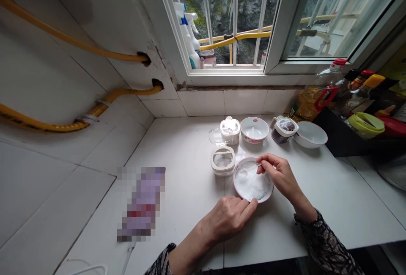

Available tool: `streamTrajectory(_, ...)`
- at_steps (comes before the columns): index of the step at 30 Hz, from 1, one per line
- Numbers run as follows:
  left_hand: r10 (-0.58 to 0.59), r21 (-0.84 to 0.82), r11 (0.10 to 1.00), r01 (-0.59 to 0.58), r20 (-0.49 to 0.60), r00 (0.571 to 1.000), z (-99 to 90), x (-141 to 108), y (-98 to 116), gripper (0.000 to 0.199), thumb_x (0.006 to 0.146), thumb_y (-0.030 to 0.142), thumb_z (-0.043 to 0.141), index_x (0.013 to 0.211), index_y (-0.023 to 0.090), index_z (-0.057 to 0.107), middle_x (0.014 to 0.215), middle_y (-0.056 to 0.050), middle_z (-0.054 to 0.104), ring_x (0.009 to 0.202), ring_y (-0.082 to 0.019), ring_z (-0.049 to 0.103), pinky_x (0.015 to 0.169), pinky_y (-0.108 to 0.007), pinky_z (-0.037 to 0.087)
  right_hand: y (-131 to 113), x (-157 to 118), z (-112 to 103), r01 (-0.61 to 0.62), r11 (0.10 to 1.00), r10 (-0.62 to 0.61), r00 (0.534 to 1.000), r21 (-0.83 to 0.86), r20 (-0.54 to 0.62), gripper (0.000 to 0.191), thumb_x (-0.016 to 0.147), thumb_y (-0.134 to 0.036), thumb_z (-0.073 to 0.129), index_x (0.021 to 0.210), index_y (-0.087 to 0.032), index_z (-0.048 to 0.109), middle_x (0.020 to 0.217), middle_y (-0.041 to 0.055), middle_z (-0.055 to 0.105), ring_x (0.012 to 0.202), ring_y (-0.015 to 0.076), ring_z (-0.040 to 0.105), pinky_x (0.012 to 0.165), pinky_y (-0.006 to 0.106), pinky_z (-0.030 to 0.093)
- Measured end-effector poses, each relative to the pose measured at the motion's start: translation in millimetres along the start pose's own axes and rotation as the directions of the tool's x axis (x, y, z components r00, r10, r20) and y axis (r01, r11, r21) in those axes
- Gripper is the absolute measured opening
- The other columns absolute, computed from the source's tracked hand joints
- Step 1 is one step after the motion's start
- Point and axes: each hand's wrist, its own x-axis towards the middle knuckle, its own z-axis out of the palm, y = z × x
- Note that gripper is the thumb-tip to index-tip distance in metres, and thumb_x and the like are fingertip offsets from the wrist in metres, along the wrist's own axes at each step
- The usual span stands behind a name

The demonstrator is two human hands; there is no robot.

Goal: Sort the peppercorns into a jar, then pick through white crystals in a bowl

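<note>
A bowl of white granules (254, 182) stands on the white tiled counter. My left hand (229, 218) grips the near rim of this bowl between thumb and fingers. Pinched in my right hand (279, 173) is a small white spoon (244, 172), its tip over the granules at the bowl's left side. Just left of the bowl is a seasoning jar (223, 161) with its clear lid (218, 136) raised and white contents inside. What the granules are, I cannot tell.
Behind stand a closed white-lidded jar (230, 129), a flowered bowl (254, 130), a jar of dark contents (284, 130) and a white bowl (311, 134). An oil bottle (312, 93) and a black rack (341, 139) are at right. A pixelated purple object (144, 203) lies left.
</note>
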Motion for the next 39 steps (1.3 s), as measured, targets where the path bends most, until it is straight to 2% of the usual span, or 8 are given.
streamTrajectory(6,-0.007,0.005,1.000,0.007,-0.008,1.000,-1.5,1.7,-0.2,0.024,0.094,0.003,0.037,0.104,0.005,0.058,0.059,0.001,0.056,0.046,-0.012,0.050,0.038,-0.025,0.036,-1.9,2.1,-2.8,-0.035,0.975,0.041,0.999,0.220,-0.022,0.021,0.080,-0.037,0.058,0.080,-0.018,0.068,0.059,0.0020,0.069,0.062,0.0179,0.063,0.068,0.032,0.050)
streamTrajectory(12,-0.010,-0.004,1.000,0.010,0.008,1.000,-1.4,1.6,0.3,0.024,0.096,0.005,0.036,0.103,0.006,0.059,0.059,0.001,0.056,0.047,-0.011,0.051,0.039,-0.024,0.037,-10.4,-5.4,16.0,0.243,0.958,-0.223,0.965,0.149,-0.138,0.015,0.092,-0.030,0.054,0.098,-0.020,0.065,0.082,0.0050,0.076,0.079,0.0203,0.072,0.074,0.035,0.054)
streamTrajectory(16,-0.002,-0.013,1.000,0.002,-0.011,1.000,-0.2,1.6,0.4,0.023,0.097,0.005,0.037,0.102,0.005,0.059,0.060,0.000,0.058,0.048,-0.012,0.053,0.040,-0.024,0.039,-7.0,-5.6,29.7,0.630,0.730,-0.657,0.754,-0.264,-0.018,0.027,0.092,-0.009,0.046,0.108,-0.021,0.064,0.091,0.0046,0.077,0.083,0.0195,0.069,0.092,0.044,0.047)
streamTrajectory(18,0.003,-0.018,1.000,-0.004,-0.035,0.999,0.0,2.1,0.2,0.023,0.096,0.005,0.037,0.100,0.006,0.060,0.059,0.001,0.057,0.048,-0.012,0.053,0.039,-0.025,0.039,-5.1,-4.2,31.4,0.725,0.567,-0.752,0.649,-0.391,0.112,0.036,0.088,-0.002,0.042,0.111,-0.021,0.063,0.093,0.0047,0.077,0.082,0.0195,0.068,0.097,0.047,0.043)
streamTrajectory(20,0.003,-0.017,1.000,-0.004,-0.038,0.999,0.0,2.3,-0.1,0.023,0.096,0.005,0.038,0.099,0.007,0.060,0.059,0.001,0.057,0.048,-0.012,0.053,0.040,-0.025,0.039,-5.7,-3.3,28.3,0.746,0.514,-0.772,0.617,-0.423,0.150,0.040,0.086,0.000,0.041,0.113,-0.021,0.062,0.093,0.0046,0.077,0.082,0.0192,0.068,0.097,0.047,0.042)
streamTrajectory(27,-0.011,0.002,1.000,0.011,0.009,1.000,-0.1,-0.4,0.4,0.024,0.094,0.004,0.037,0.105,0.006,0.059,0.060,0.001,0.056,0.047,-0.011,0.051,0.040,-0.024,0.038,-13.7,-3.3,-7.4,0.642,0.620,-0.752,0.651,-0.452,-0.106,0.019,0.085,-0.007,0.050,0.087,-0.022,0.062,0.064,-0.0022,0.065,0.057,0.0153,0.057,0.084,0.041,0.047)
streamTrajectory(35,-0.013,0.004,1.000,0.013,0.035,0.999,-1.1,-0.8,0.5,0.025,0.094,0.005,0.037,0.107,0.006,0.058,0.060,0.001,0.056,0.048,-0.011,0.051,0.040,-0.023,0.039,-4.8,-3.4,-8.4,0.641,0.559,-0.704,0.702,-0.526,0.108,0.020,0.080,-0.007,0.046,0.074,-0.021,0.057,0.060,-0.0035,0.062,0.052,0.0130,0.048,0.083,0.037,0.043)
streamTrajectory(39,-0.017,-0.005,1.000,0.017,0.015,1.000,-1.7,0.5,0.3,0.024,0.094,0.004,0.036,0.106,0.006,0.057,0.059,0.001,0.057,0.047,-0.011,0.051,0.039,-0.025,0.037,0.7,-3.7,-3.0,0.554,0.666,-0.606,0.792,-0.499,0.071,0.021,0.080,-0.009,0.046,0.073,-0.022,0.060,0.059,-0.0028,0.063,0.053,0.0140,0.050,0.083,0.037,0.043)
